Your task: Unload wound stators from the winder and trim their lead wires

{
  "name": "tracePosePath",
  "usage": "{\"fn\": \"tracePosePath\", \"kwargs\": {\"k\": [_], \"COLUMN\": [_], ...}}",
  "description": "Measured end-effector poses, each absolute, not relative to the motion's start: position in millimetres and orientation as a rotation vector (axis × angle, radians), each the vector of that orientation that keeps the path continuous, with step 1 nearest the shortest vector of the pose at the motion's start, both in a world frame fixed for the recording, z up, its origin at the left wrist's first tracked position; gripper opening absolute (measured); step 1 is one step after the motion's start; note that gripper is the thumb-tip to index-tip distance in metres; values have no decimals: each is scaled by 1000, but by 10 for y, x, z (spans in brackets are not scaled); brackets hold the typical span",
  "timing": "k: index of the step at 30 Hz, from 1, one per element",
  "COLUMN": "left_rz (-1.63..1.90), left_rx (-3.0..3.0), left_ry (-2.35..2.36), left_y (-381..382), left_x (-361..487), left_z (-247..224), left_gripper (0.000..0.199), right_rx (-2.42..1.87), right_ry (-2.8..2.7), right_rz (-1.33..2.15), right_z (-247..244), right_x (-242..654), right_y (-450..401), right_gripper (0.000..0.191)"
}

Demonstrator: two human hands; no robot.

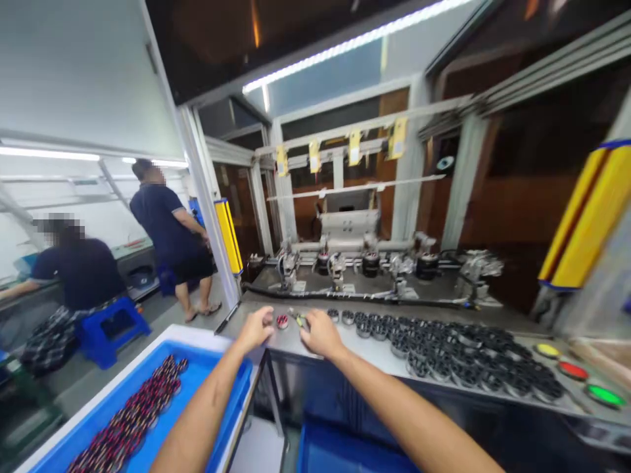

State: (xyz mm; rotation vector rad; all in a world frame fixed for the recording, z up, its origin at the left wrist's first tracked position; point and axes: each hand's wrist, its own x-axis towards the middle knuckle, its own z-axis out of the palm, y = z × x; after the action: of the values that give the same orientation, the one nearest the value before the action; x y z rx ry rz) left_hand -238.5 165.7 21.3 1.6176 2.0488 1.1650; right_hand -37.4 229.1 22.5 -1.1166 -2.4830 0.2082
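My left hand is at the left front of the metal work surface, thumb and fingers apart and nothing visible in it. Just right of its fingertips stands a small round motor stator with red windings, apart from the hand. My right hand is closed around a small pair of pliers with yellow-green handles; their jaws point away to the left, and the palm hides part of the grip. Beside this hand, many dark stators without red windings spread in rows to the right.
A blue tray at lower left holds many red-wound stators. Several metal clamp fixtures stand behind the hands. Yellow light-curtain posts flank the opening. Yellow, red and green buttons sit at right. Two people are at left, one beside a blue stool.
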Motion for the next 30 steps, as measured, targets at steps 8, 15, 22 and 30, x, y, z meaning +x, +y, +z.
{"fn": "tracePosePath", "kwargs": {"k": [8, 15, 22, 30], "left_rz": [1409, 1833, 2155, 2202], "left_rx": [1549, 1279, 1191, 1453], "left_ry": [1719, 1590, 1491, 1300], "left_y": [1794, 1332, 218, -191], "left_x": [-2066, -1950, -1132, -461], "left_z": [342, 503, 445, 347], "left_gripper": [45, 61, 67, 68], "right_rx": [-1086, -869, -602, -449], "right_ry": [-2285, -2210, -1969, -1609], "right_rz": [209, 538, 1009, 1888], "right_z": [298, 251, 403, 613], "right_x": [-309, -354, 66, 926], "right_y": [2197, 2296, 1757, 724], "right_gripper": [19, 17, 38, 45]}}
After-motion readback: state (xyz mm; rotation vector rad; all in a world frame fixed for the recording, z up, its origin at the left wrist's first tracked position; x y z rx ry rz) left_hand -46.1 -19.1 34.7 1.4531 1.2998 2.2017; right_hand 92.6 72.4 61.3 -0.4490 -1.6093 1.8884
